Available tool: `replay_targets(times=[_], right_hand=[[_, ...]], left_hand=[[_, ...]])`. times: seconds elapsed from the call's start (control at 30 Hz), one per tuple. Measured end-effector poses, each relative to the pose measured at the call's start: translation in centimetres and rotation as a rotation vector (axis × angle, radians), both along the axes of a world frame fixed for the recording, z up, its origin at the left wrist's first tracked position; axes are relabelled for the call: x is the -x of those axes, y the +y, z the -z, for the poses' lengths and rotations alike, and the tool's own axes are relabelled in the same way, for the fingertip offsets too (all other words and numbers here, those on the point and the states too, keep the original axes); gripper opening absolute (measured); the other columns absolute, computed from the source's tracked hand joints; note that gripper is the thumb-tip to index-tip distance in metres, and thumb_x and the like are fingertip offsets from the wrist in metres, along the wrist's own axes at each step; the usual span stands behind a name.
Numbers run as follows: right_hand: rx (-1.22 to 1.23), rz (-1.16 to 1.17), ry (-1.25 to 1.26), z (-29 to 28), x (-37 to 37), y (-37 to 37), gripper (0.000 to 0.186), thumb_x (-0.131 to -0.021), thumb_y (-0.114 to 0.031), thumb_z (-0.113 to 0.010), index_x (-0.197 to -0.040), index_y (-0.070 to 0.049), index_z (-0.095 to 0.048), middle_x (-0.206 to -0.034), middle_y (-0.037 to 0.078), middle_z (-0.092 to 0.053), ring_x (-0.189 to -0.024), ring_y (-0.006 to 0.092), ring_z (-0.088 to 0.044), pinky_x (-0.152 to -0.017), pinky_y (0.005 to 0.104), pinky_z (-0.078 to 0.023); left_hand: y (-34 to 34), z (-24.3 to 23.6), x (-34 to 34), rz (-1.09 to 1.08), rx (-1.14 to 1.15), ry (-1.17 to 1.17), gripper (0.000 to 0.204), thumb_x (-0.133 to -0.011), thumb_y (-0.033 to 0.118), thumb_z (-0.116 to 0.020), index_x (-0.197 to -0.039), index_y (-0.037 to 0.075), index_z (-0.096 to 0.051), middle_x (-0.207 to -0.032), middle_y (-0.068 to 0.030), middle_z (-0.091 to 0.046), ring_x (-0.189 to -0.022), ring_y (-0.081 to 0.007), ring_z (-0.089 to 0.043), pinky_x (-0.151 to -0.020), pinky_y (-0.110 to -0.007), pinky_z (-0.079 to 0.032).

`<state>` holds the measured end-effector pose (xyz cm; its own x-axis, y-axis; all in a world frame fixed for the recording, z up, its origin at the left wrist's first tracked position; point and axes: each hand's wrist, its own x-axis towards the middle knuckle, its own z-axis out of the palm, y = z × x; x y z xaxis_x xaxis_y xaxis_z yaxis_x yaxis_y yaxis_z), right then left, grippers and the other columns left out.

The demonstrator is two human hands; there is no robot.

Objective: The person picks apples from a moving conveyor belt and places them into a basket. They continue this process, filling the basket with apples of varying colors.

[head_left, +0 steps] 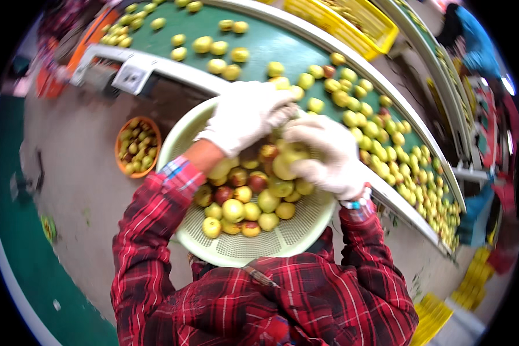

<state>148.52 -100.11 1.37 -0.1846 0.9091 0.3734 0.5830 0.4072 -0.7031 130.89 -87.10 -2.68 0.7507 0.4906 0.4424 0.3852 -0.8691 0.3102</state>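
A pale green plastic colander (230,252) in front of my body holds many yellow-green jujubes (233,210), several of them reddish brown. Over its far left part is my left hand (242,112) in a white glove, its fingers curled inward at the far rim; whatever they hold is hidden. My right hand (328,155), also gloved, reaches in over the right rim. Its thumb and fingers curve around yellow-green jujubes (285,166) above the pile. Both hands are slightly blurred, and their fingertips nearly meet.
Beyond the colander runs a green conveyor belt (248,43) with loose jujubes, crowded at its right end. An orange basket (120,161) of browner jujubes stands on the floor at left. A yellow crate (380,43) sits across the belt. A person in blue (478,46) is at far right.
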Motion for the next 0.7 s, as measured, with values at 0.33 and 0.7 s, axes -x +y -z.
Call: replay_targets(times=[0.33,0.7], right_hand=[[0.305,0.790,0.664,9.7,-6.2,-3.1,0.019,-0.100,-0.011,-0.068,-0.115,0.000,-0.075,-0.104,0.004,-0.075,-0.089,0.0103,-0.067,-0.080,0.0244,-0.053],[0.138,0.431,0.161,8.6,-3.5,10.8,0.022,-0.095,-0.009,-0.067,-0.115,-0.002,-0.072,-0.110,0.013,-0.073,-0.096,0.0243,-0.071,-0.087,0.0343,-0.055]], left_hand=[[0.4,-0.5,-0.8,0.028,0.040,0.088,0.027,-0.097,0.043,-0.065,-0.107,0.020,-0.075,-0.084,-0.0064,-0.070,-0.080,-0.0278,-0.070,-0.069,-0.043,-0.055],[0.5,-1.3,-0.3,-0.018,0.253,0.300,0.029,-0.098,0.048,-0.059,-0.100,0.022,-0.071,-0.086,-0.0067,-0.068,-0.086,-0.0287,-0.070,-0.073,-0.047,-0.054]])
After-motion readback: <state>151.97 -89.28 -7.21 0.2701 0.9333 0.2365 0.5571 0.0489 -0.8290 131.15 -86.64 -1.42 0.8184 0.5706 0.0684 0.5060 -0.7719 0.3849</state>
